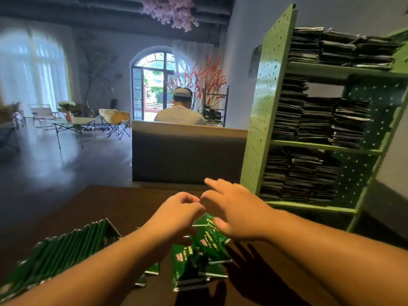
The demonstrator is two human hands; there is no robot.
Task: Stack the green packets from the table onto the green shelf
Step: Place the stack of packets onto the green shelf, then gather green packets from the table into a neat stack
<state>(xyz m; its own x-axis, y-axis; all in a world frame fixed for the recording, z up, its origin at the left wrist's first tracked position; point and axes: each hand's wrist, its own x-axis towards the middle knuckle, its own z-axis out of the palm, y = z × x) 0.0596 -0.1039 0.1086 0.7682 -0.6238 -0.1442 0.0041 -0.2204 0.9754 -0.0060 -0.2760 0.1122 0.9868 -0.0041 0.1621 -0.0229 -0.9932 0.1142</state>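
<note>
I'm looking at the loose packets [198,257] lying heaped on the bench [66,213], under both hands: thin, glossy foil, likely light, floppy and slippery, so I'm judging a pinch across the flat faces near a sealed edge safest. Left hand [176,215] is hovering with fingers curled, seemingly empty. Right hand [236,210] is spreading open, holding nothing. A row [66,250] is waiting leftward; the shelf [265,107] is standing right, nearly full.
</note>
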